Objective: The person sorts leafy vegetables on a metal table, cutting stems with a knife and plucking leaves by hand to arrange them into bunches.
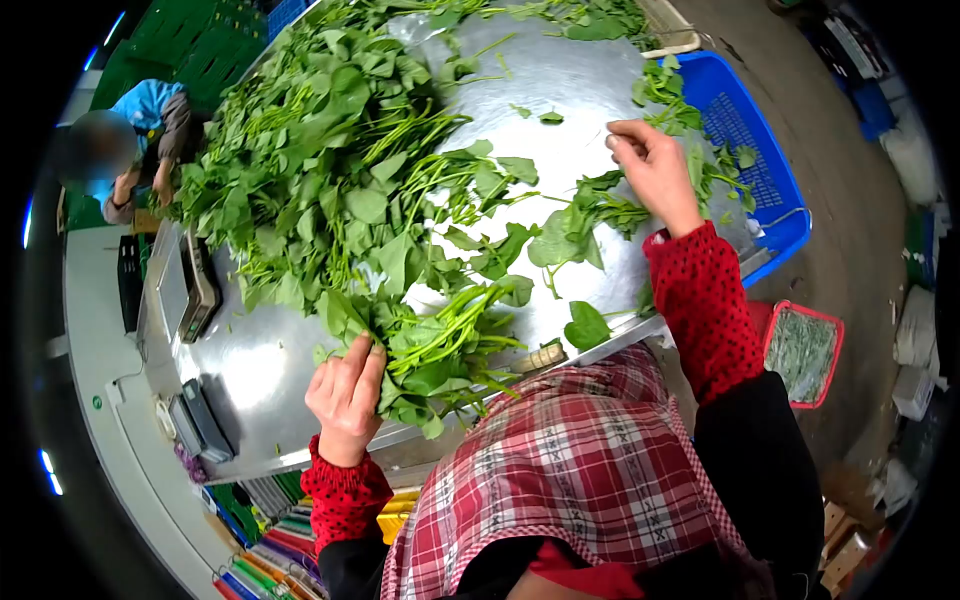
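Observation:
My left hand [347, 392] is closed around the leafy end of a bunch of leafy greens [450, 335] at the table's near edge. The pale green stems of that bunch point to the right. Over the right part of the metal table, my right hand [655, 170] is raised with thumb and forefinger drawn together; whatever lies between them, if anything, is too small to make out. Below that hand is a small cluster of greens [612, 210]. A large heap of the same greens [310, 170] covers the table's left and middle, and a single leaf [587, 326] lies near the front edge.
A blue plastic crate [790, 195] adjoins the table's right side, with a red basket [838, 365] lower down. A weighing scale [198, 290] and a grey device [205, 420] sit at left. Another person [150, 130] is at the far left, near stacked green crates [190, 50].

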Action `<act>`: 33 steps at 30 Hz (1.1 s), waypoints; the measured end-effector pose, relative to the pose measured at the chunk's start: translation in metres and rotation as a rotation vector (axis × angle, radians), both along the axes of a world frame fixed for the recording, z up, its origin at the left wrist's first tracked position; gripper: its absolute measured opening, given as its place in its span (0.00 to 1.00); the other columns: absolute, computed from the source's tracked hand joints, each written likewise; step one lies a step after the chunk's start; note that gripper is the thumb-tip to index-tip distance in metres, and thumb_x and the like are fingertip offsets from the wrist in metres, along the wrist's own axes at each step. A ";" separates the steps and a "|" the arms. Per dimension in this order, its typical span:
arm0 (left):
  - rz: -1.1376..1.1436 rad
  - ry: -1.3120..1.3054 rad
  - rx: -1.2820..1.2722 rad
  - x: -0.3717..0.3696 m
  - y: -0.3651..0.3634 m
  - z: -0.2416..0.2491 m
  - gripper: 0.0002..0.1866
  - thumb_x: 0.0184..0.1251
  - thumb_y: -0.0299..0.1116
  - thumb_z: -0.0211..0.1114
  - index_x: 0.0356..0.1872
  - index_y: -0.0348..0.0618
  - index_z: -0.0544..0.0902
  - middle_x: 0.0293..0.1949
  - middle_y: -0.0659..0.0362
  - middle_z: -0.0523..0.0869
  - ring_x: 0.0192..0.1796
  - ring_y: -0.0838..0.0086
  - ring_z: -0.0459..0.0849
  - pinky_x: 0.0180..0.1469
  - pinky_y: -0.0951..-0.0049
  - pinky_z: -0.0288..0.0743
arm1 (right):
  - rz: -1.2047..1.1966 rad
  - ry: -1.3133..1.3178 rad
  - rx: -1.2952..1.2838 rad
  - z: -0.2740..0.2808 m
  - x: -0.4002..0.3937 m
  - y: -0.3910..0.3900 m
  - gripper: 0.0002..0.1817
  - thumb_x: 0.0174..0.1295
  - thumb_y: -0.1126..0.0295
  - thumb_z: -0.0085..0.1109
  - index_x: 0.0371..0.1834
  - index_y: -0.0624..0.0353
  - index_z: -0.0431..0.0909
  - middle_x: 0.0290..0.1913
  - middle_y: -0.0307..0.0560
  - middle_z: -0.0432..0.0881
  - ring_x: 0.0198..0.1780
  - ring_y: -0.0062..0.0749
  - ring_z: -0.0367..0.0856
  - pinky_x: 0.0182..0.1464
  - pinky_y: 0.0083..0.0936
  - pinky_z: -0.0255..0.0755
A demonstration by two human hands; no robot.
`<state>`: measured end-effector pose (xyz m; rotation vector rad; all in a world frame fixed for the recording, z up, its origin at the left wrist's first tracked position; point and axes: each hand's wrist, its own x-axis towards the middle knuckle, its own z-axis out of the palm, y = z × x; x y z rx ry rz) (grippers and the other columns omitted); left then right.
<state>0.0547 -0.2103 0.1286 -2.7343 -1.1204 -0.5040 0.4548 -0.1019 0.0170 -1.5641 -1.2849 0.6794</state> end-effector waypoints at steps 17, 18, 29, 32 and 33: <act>0.388 0.517 -0.296 -0.036 -0.013 -0.047 0.38 0.39 0.32 0.75 0.60 0.43 0.74 0.64 0.47 0.72 0.64 0.53 0.70 0.65 0.50 0.62 | 0.237 0.104 -0.315 -0.039 -0.020 -0.065 0.10 0.58 0.67 0.65 0.31 0.65 0.79 0.25 0.46 0.82 0.27 0.28 0.79 0.33 0.29 0.73; 0.461 0.541 -0.470 -0.038 -0.018 -0.045 0.47 0.36 0.39 0.79 0.65 0.47 0.69 0.71 0.48 0.62 0.73 0.51 0.57 0.70 0.42 0.47 | 0.243 0.143 -0.302 -0.035 -0.027 -0.068 0.12 0.60 0.66 0.65 0.31 0.66 0.78 0.24 0.43 0.80 0.26 0.21 0.75 0.31 0.24 0.72; 0.614 -1.499 -1.286 0.108 -0.008 -0.104 0.22 0.73 0.48 0.56 0.34 0.36 0.83 0.23 0.60 0.81 0.22 0.78 0.76 0.25 0.76 0.70 | 0.482 -0.021 0.256 0.012 -0.147 -0.106 0.03 0.52 0.75 0.63 0.29 0.62 0.81 0.37 0.47 0.82 0.37 0.42 0.81 0.39 0.31 0.75; 0.749 -1.581 -1.270 0.105 -0.003 -0.091 0.24 0.76 0.48 0.51 0.40 0.31 0.81 0.28 0.53 0.85 0.22 0.78 0.77 0.25 0.80 0.70 | 0.491 0.314 0.105 0.001 -0.134 -0.120 0.03 0.58 0.76 0.60 0.33 0.63 0.80 0.38 0.48 0.83 0.40 0.34 0.82 0.45 0.31 0.75; 0.711 -1.639 -1.190 0.105 -0.002 -0.089 0.24 0.77 0.47 0.50 0.42 0.30 0.80 0.32 0.50 0.86 0.22 0.78 0.78 0.25 0.80 0.70 | 0.383 0.622 -0.058 -0.013 -0.125 -0.123 0.03 0.60 0.75 0.59 0.33 0.63 0.80 0.37 0.47 0.83 0.40 0.31 0.82 0.45 0.31 0.75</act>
